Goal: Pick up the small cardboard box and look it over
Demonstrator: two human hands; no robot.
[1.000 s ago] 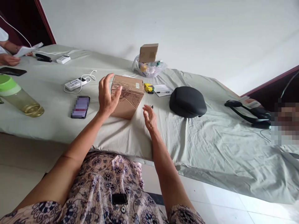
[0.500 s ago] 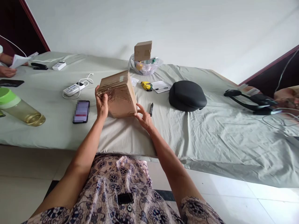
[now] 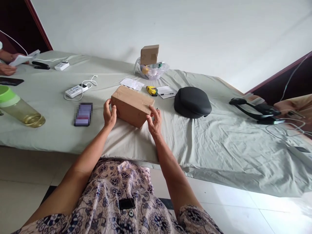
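A brown cardboard box (image 3: 131, 104) wrapped in clear tape lies flat on the grey-green cloth of the table (image 3: 219, 136), near its front edge. My left hand (image 3: 109, 114) grips the box's left end, fingers curled round it. My right hand (image 3: 154, 120) holds its right end, thumb on top. A black pen is mostly hidden behind my right hand.
A phone (image 3: 83, 113) lies left of the box, with a bottle with a green lid (image 3: 17, 109) further left. Behind are a white power strip (image 3: 74, 90), a yellow tape measure (image 3: 151, 90), papers, a bowl holding a small box (image 3: 149, 54), and a black case (image 3: 192, 102). Another person's hands (image 3: 6, 66) are far left.
The box stood upright one second ago with my hands apart from it. I took it in both hands, tipped it over, and it now lies flat on the cloth.
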